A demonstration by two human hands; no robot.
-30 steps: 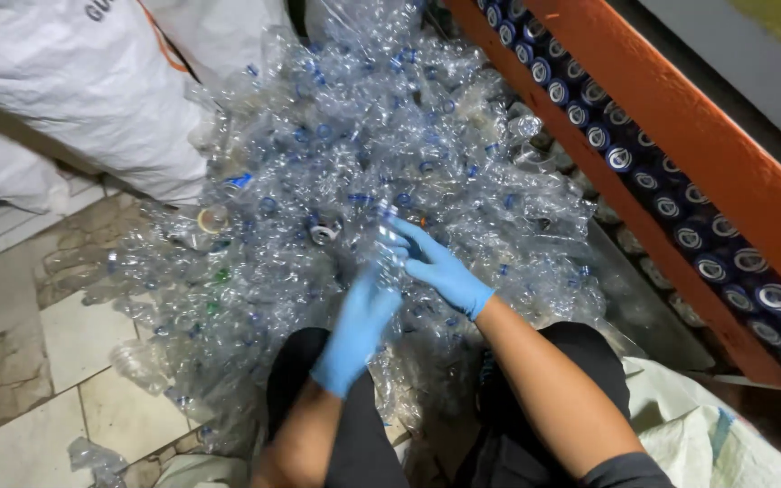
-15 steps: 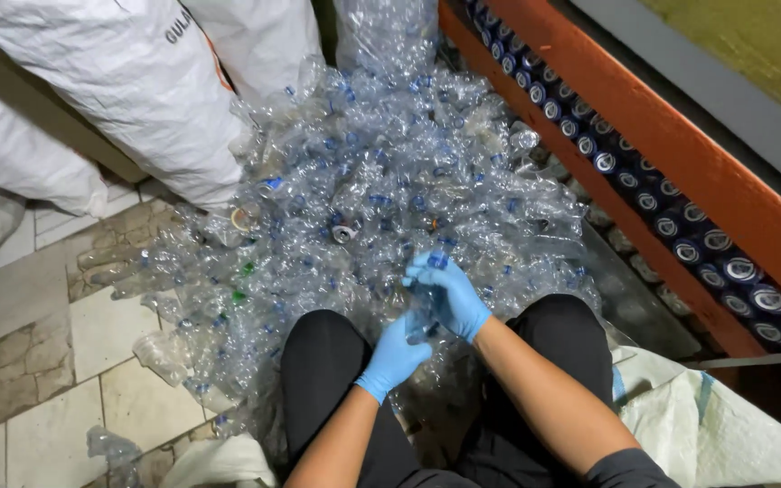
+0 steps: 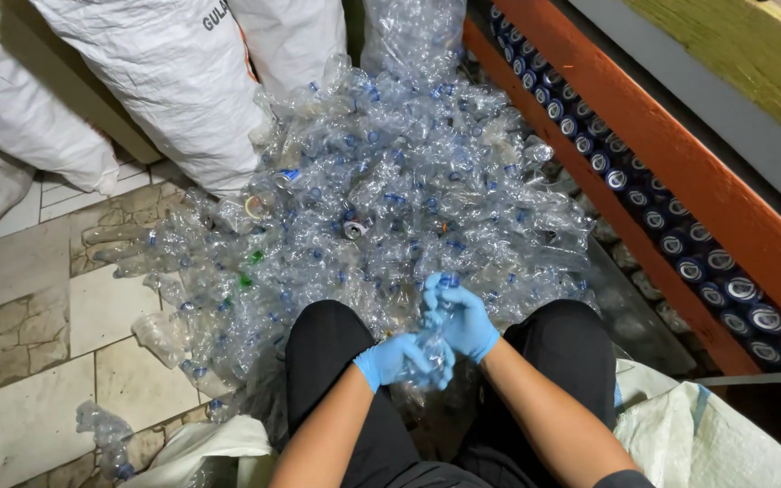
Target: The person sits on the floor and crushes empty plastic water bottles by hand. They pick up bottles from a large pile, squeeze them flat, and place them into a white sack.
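— Gripping that bottle [image 3: 436,339] low in the frame, both gloved hands: left hand [image 3: 397,360] fingers curled under, right hand [image 3: 460,316] pinching its top.
— Best hold the body firm, clear of the pile [image 3: 390,199].

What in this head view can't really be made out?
- Bottle between the left hand and right hand: mostly covered by gloved fingers; its cap cannot be seen.
- Floor under the pile: hidden by bottles.
- Sacks: cut off by the top edge.
- Cans along the beam: only tops show.
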